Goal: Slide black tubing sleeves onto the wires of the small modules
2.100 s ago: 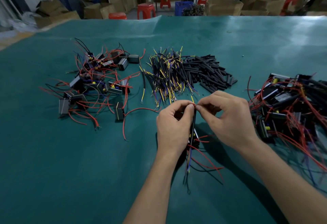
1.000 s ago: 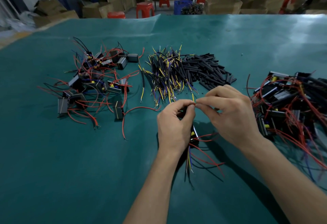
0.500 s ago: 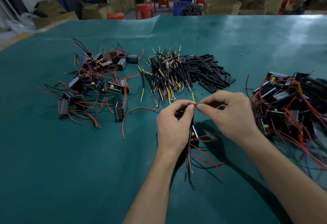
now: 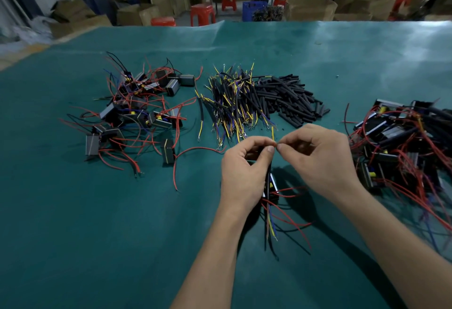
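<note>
My left hand [image 4: 244, 174] grips a black sleeve [image 4: 269, 174] that runs down to a small module [image 4: 272, 190] hanging below it, with red, yellow and blue wires trailing toward me. My right hand [image 4: 318, 157] pinches the wire end right at my left thumb tip. A yellow wire [image 4: 272, 134] sticks up between the two hands. Loose black tubing sleeves [image 4: 286, 98] lie in a pile behind my hands. Next to it lies a bundle of sleeved yellow and blue wires [image 4: 232, 106].
A heap of modules with red wires [image 4: 137, 115] covers the left of the green table mat [image 4: 97, 223]. Another heap of modules [image 4: 406, 142] sits at the right edge. Beyond the table stand cardboard boxes and red stools [image 4: 203, 13].
Both hands stay together over the same spot. The fingertips of my right hand have shifted slightly against my left thumb, and the module hangs a little lower under my left hand.
</note>
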The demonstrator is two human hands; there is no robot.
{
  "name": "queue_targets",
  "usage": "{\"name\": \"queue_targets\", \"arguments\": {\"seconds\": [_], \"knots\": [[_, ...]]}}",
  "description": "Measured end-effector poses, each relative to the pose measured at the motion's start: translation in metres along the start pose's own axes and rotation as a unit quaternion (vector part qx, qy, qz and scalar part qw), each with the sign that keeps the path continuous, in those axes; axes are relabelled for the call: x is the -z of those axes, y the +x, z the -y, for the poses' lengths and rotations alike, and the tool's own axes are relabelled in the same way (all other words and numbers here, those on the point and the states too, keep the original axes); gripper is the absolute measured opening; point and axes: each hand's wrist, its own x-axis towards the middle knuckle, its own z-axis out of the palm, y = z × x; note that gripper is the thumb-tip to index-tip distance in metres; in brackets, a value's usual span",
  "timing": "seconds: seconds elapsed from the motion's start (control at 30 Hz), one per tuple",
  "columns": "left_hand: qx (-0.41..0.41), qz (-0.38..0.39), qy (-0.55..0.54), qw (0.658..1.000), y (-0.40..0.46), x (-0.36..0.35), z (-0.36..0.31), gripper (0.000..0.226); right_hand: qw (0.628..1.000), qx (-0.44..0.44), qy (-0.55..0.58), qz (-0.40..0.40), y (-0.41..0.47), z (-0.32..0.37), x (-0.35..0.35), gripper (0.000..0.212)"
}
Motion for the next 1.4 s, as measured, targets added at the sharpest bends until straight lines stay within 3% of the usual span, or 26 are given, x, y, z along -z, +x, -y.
{"name": "queue_targets", "arguments": {"seconds": [0.17,0.53,0.7,0.87,1.0,1.27,1.4], "knots": [[-0.007,-0.022,0.027,0.999,-0.001,-0.001,0.003,0.010,0.999,0.041,-0.018,0.008,0.000,0.002,0.002,0.006],[-0.005,-0.031,0.053,0.998,-0.003,-0.002,0.001,0.012,0.994,0.091,-0.050,-0.018,-0.002,-0.001,-0.002,0.005],[-0.006,-0.035,0.057,0.998,-0.003,-0.002,0.000,0.014,0.998,0.058,-0.015,-0.031,-0.003,0.001,-0.006,0.006],[-0.012,-0.037,0.077,0.996,-0.004,-0.002,-0.001,0.015,0.996,-0.061,0.070,0.009,0.001,-0.003,-0.007,0.015],[-0.012,-0.045,0.087,0.995,-0.005,-0.003,-0.003,0.013,0.985,-0.122,0.118,0.029,0.004,-0.003,-0.006,0.012],[-0.003,-0.076,0.088,0.993,-0.007,-0.005,-0.004,0.012,0.998,-0.035,0.043,0.020,0.002,-0.005,-0.002,0.017],[-0.005,-0.086,0.077,0.993,-0.007,-0.005,-0.002,0.016,0.992,-0.070,0.097,0.026,0.006,-0.010,0.003,0.013]]}}
